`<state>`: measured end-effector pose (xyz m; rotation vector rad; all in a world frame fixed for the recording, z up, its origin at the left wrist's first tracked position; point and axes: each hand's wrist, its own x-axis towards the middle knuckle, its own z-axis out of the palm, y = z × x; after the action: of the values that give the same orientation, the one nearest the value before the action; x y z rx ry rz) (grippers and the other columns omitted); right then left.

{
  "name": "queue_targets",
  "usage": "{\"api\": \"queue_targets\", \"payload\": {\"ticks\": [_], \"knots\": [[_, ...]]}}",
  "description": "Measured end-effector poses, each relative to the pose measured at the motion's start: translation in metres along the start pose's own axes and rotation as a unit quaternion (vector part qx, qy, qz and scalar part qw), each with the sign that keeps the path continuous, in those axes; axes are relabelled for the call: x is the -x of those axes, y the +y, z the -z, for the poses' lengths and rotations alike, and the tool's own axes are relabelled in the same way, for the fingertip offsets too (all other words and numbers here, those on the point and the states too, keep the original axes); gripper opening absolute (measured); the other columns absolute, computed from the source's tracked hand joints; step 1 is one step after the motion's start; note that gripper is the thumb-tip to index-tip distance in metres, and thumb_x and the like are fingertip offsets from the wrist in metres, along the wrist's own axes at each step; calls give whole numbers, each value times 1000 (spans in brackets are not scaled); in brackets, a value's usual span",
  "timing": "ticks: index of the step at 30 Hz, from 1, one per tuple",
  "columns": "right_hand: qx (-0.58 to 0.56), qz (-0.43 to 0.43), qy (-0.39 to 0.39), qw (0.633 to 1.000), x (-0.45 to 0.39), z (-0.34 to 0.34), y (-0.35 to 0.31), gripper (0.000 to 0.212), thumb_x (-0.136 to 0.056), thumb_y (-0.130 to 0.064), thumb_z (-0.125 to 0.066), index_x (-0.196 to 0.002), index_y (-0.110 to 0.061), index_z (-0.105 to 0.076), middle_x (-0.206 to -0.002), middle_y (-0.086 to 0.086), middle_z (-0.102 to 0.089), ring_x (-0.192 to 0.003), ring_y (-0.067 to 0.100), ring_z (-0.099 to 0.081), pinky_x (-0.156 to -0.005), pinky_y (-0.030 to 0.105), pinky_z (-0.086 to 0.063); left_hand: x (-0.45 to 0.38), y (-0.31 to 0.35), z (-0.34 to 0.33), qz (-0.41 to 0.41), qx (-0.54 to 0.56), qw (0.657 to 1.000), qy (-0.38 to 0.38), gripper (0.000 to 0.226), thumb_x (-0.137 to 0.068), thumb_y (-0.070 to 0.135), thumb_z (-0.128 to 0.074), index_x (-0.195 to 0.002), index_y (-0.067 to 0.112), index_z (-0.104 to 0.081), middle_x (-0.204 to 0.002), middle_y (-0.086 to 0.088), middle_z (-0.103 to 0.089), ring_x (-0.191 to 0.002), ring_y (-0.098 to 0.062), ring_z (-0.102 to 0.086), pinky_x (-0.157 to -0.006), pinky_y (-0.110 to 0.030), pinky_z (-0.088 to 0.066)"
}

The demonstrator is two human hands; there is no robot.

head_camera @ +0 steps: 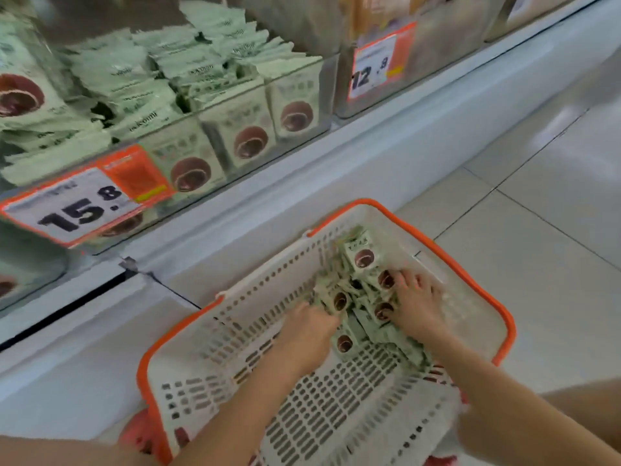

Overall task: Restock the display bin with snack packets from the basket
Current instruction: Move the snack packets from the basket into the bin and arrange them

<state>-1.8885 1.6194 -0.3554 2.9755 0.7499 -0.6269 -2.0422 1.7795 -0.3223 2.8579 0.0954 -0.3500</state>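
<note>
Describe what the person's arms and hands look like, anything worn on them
Both forearms are bare, with no sleeves, gloves, watch or bracelets in view. The right hand seems to have pinkish-orange polish on its fingernails. The left hand shows no rings; its fingertips are hidden among the packets.

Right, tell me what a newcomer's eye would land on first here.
First, the white perforated plastic basket with an orange rim on the floor, both hands in it: the left hand and right hand gather pale green snack packets. Next, the orange-framed price tag reading 15.8 on the clear display bin above, stacked with the same packets.
</note>
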Motion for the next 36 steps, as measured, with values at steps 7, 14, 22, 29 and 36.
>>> {"api": "queue_targets", "payload": {"ticks": [7,14,22,29,36], "knots": [[4,-75,24,997,-29,5,-29,88,-79,-53,-66,-141,-3,-28,-142,14,-40,-132,32,-32,-106,42,-30,-9,-12,-15,34,41,998,-38,26,-83,2,-46,-99,13,-63,-92,-4,-64,-91,-24,-55,-95,-35,-38],[3,22,-103,994,11,-23,-36,100,-75,-49,-71,-148,-17,-11,-153,17,-19,-141,37,-18,-115,60,-8,2,-15,-7,120,138,980,-74,37,-92,23,-53,-129,24,-52,-124,-1,-57,-113,-20,-53,-93,-32,-44],[-76,-37,-22,996,27,-11,-11,92,-78,-75,-46,-147,-18,-24,-156,6,-21,-143,28,-17,-114,53,-19,24,-11,4,144,147,975,-80,38,-92,27,-57,-129,23,-52,-131,-1,-54,-115,-18,-55,-97,-37,-46],[-157,-105,-129,973,7,-30,4,94,-79,-68,-53,-151,-23,-12,-157,11,-17,-144,37,-10,-116,56,-13,0,1,8,81,98,991,-36,28,-90,11,-50,-116,14,-57,-114,-4,-61,-104,-23,-57,-90,-39,-47],[-187,61,-344,918,44,-55,-43,64,-83,-57,-55,-139,-30,-43,-143,0,-46,-127,21,-46,-103,35,-41,-86,15,14,-13,-34,999,15,57,-86,-4,-48,-140,16,-42,-147,-5,-38,-138,-22,-30,-117,-41,-17]]}}
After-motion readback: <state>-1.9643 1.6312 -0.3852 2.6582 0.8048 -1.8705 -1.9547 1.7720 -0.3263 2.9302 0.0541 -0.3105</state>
